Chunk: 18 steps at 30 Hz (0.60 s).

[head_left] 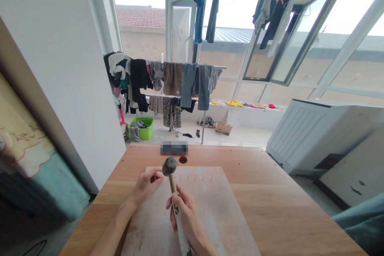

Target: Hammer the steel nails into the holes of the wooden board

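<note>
Gripping the hammer [173, 184] above the board [222, 220], our right hand [186, 207] wraps its fingers round the handle, below the head. Our left hand [146, 186] curls its fingers narrowly over the board's far left corner; whether they pinch anything, we cannot tell. Nails [195, 178] stand along the board's far side.

the hammer head [169, 166] is dark grey (the handle [179, 222] paler).

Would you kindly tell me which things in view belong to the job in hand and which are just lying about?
In the job:
- hammer in the right hand
- board
- row of upright nails

Lying about:
- green tub
- cardboard box
- clothes on the rack
</note>
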Available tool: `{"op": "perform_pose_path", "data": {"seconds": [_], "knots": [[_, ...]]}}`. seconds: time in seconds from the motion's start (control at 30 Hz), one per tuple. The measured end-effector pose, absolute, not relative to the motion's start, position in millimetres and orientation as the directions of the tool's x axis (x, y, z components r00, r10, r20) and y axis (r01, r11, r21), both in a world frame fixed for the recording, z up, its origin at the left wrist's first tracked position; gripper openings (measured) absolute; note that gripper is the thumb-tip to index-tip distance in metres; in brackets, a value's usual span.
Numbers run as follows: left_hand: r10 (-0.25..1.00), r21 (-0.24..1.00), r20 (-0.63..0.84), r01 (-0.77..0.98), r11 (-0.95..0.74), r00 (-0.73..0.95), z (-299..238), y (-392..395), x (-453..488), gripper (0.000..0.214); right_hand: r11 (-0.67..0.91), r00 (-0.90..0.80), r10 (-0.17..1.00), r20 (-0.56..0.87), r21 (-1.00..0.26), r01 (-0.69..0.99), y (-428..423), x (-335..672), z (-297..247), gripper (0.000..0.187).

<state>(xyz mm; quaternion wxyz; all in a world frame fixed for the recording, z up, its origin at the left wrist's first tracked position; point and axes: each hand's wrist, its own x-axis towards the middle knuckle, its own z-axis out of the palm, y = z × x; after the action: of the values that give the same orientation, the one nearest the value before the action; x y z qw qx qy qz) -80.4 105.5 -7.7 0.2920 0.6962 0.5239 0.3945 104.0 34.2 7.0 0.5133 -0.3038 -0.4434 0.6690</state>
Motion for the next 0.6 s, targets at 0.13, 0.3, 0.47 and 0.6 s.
{"op": "perform_pose_path", "data": {"seconds": [0.13,0.3,0.47,0.6], "knots": [[0.952,0.785,0.262,0.540,-0.305,0.156,-5.9,104.9,-79.3,0.020,-0.098,-0.323,0.945,0.044,-0.907,-0.409,31.0,104.4,6.2,0.045],[0.948,0.725,0.285,0.614,-0.311,0.142,-5.0,104.2,-79.0,0.012,-0.115,-0.353,0.935,0.020,-0.927,-0.357,31.9,100.5,3.2,0.052],[0.956,0.688,0.265,0.669,-0.280,0.127,-4.8,104.3,-80.3,0.012,-0.134,-0.374,0.927,0.001,-0.932,-0.336,31.0,98.6,-1.5,0.051],[0.955,0.665,0.265,0.693,-0.280,0.131,-7.1,105.8,-81.3,0.012,-0.158,-0.384,0.923,-0.015,-0.926,-0.343,29.0,97.1,-0.2,0.050]]}}
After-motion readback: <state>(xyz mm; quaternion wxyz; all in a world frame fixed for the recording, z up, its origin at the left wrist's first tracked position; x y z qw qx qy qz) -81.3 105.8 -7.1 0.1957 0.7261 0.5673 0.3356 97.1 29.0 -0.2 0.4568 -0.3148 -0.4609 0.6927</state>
